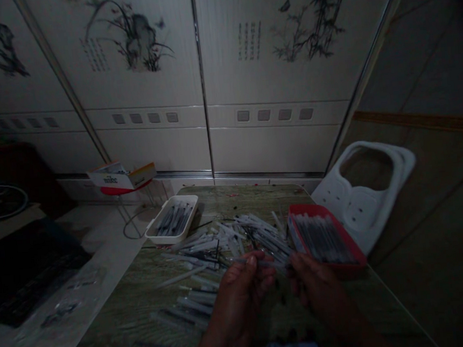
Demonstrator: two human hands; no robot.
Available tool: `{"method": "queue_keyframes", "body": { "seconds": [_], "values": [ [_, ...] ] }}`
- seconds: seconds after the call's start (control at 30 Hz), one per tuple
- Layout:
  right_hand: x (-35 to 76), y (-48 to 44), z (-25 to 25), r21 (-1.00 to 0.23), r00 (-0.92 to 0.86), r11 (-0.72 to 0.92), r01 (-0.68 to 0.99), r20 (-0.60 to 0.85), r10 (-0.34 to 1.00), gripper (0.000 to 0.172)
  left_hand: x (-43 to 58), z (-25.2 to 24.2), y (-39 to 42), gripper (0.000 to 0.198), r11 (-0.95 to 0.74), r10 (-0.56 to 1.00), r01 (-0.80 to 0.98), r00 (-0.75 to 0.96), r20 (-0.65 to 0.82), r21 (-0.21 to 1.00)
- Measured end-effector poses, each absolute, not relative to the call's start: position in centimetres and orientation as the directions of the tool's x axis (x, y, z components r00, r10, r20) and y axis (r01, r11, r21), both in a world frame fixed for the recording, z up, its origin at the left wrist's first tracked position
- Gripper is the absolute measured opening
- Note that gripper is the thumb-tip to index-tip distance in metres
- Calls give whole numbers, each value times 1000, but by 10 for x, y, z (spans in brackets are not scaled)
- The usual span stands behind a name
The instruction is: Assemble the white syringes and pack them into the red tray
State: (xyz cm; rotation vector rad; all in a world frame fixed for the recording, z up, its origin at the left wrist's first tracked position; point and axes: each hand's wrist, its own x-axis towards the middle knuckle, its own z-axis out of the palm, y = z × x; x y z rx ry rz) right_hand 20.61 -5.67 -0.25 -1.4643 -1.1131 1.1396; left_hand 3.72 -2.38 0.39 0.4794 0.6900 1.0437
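My left hand (241,288) and my right hand (314,285) meet over the near middle of a greenish table (119,324). Both are closed on a thin clear pen (272,263) held between them, the left thumb on top at its left end and the right fingers at its right end. Just beyond the hands lies a loose heap of clear pens and pen tubes (229,238). A red tray (352,257) packed with pens sits right next to my right hand. More tubes (190,306) lie left of my left hand.
A white tray (156,237) with dark pens stands at the table's far left. A white plastic seat-like part (378,182) leans at the right. An open box (120,178) rests on a red stool by the painted cabinet doors (202,79). Dark clutter covers the floor at left.
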Motion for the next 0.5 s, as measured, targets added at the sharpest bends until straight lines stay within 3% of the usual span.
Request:
{"method": "queue_keyframes", "body": {
  "seconds": [0.23, 0.5],
  "values": [
    [203, -58, -5, -981, 118, -26, 192, -3, 993, 47, 36, 3, -23, 24, 456, 890, -639, 330, -315, 620],
    [213, -58, -4, -983, 170, -165, 82, -149, 974, 48, 38, 7, -30, 27, 390, 904, -584, 390, -176, 712]
  ]
}}
